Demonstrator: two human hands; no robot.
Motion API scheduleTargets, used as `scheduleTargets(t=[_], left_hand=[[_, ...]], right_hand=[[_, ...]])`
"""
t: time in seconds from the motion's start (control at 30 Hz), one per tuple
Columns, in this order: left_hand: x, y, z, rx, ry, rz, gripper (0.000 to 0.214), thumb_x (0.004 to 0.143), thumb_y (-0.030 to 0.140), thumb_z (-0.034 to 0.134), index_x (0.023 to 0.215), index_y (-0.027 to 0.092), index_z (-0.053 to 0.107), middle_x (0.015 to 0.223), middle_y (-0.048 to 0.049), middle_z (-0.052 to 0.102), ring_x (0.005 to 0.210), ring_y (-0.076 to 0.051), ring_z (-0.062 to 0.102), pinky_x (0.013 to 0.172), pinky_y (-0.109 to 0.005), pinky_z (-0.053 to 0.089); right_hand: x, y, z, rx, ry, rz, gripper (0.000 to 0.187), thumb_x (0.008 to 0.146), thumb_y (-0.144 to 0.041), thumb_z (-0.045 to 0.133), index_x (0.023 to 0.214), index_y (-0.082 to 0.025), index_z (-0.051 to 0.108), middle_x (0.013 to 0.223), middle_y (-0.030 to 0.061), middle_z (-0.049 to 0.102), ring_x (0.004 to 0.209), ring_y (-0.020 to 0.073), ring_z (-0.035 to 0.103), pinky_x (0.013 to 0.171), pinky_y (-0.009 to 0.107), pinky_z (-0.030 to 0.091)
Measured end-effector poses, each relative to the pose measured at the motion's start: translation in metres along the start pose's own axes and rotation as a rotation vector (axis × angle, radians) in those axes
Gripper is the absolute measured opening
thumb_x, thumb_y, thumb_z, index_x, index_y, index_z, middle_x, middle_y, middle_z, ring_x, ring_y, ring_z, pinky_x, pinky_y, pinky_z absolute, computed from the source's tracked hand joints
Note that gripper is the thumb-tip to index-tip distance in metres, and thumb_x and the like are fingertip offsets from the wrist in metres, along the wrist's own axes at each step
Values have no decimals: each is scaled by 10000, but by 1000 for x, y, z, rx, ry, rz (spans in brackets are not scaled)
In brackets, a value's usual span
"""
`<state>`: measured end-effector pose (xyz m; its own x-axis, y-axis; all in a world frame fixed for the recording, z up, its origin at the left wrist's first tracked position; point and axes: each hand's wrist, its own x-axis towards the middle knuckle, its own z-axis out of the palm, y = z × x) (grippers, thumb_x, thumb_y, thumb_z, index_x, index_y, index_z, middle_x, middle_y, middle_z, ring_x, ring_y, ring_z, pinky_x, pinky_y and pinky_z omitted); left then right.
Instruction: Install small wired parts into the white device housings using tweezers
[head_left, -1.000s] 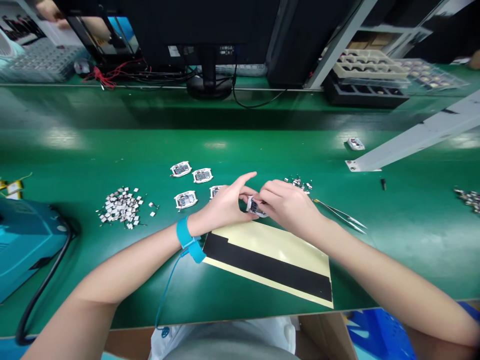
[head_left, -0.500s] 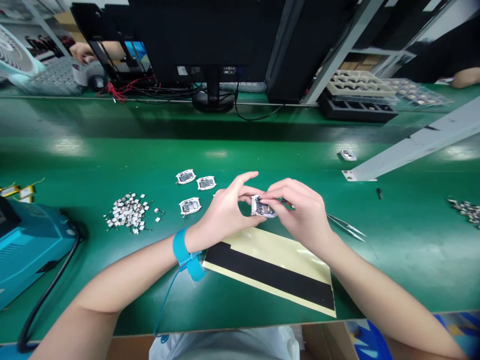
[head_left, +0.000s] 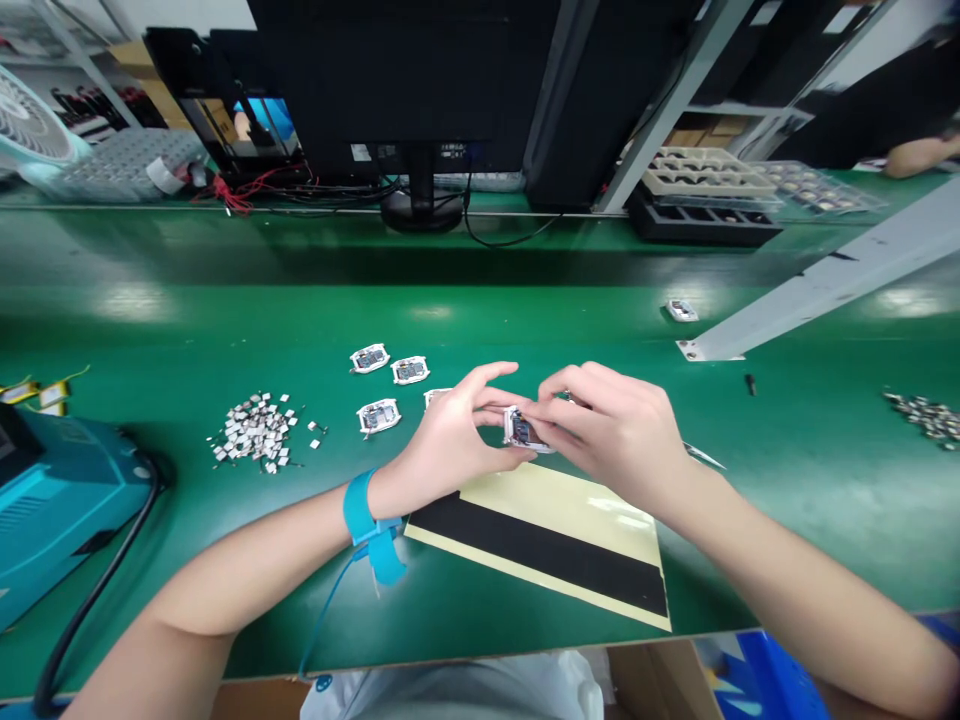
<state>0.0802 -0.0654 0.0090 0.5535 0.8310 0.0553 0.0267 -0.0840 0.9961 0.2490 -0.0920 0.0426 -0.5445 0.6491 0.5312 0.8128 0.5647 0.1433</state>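
My left hand (head_left: 457,430) holds a white watch case (head_left: 517,430) with a circuit board in it, gripped at its edge between thumb and fingers. My right hand (head_left: 619,425) is closed, its thumb and fingertips pressed together over the right side of the case and hiding part of the board. Something small shows between the right fingers, too small to name. Under both hands lies a cream sheet (head_left: 555,490) with a black strip (head_left: 540,550). Tweezers (head_left: 705,457) lie partly hidden behind my right wrist. Similar watch cases (head_left: 379,415) rest left of my left hand.
A pile of small white parts (head_left: 259,432) lies to the left, beside a teal machine (head_left: 67,510) with a black cable. One more case (head_left: 682,310) sits near a slanted metal post (head_left: 810,280). Behind stand a monitor (head_left: 405,80) and stacked trays (head_left: 709,175). Another person's arm (head_left: 919,155) shows far right.
My right hand has shifted slightly right and down, covering more of the tweezers. The watch case has moved a little lower with my left hand. The view has shifted slightly.
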Motion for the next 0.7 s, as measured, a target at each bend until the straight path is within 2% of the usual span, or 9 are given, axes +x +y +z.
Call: scheduleTargets(t=[0.13, 0.3, 0.43, 0.5, 0.57, 0.63, 0.7], left_hand=[[0, 1, 0, 53, -17, -20, 699, 558, 100, 699, 1176, 195, 384, 971, -52, 622, 796, -130, 617, 766, -263, 511], [-1, 0, 0, 98, -24, 24, 680, 555, 89, 686, 1162, 177, 391, 936, -34, 625, 754, -102, 607, 739, -221, 512], [-3, -1, -3, 114, -6, 24, 664, 551, 103, 695, 1146, 180, 411, 922, -28, 629, 762, -108, 610, 753, -230, 517], [-6, -2, -8, 101, -10, 18, 650, 566, 130, 703, 1145, 179, 411, 946, -41, 630, 783, -122, 620, 755, -238, 524], [-8, -2, -17, 95, 24, 15, 645, 583, 161, 707, 1150, 171, 400, 975, -61, 631, 808, -137, 629, 770, -255, 527], [-9, -3, -26, 123, 105, -4, 640, 592, 186, 710, 1149, 161, 397, 990, -79, 633, 830, -155, 633, 799, -290, 526], [-10, -3, -34, 159, 163, -26, 624, 600, 205, 708, 1143, 159, 405, 994, -85, 635, 841, -172, 635, 808, -323, 528]], right_hand=[[3, 0, 0, -14, -103, -79, 174, 797, -176, 502, 664, -177, 614, 672, -4, 597, 566, 102, 450, 462, 239, 296], [15, 1, 1, -93, -220, -270, 172, 770, -145, 493, 614, -143, 566, 590, 29, 522, 542, 137, 445, 442, 259, 309], [21, 9, -3, 26, -335, -339, 166, 781, -87, 435, 714, -133, 580, 639, 47, 515, 606, 162, 473, 487, 268, 373], [15, 17, 0, 224, -398, -274, 200, 814, -86, 393, 887, -143, 571, 821, 67, 547, 750, 166, 509, 581, 268, 437], [3, 22, 13, 443, -408, -110, 275, 853, -111, 347, 1081, -164, 491, 1001, 79, 516, 894, 153, 507, 718, 278, 469], [-13, 23, 34, 538, -391, 94, 307, 874, -134, 309, 1150, -167, 439, 1010, 85, 503, 916, 144, 521, 786, 302, 475], [-30, 20, 56, 545, -412, 200, 288, 870, -137, 300, 1092, -163, 481, 937, 83, 510, 902, 155, 548, 752, 309, 499]])
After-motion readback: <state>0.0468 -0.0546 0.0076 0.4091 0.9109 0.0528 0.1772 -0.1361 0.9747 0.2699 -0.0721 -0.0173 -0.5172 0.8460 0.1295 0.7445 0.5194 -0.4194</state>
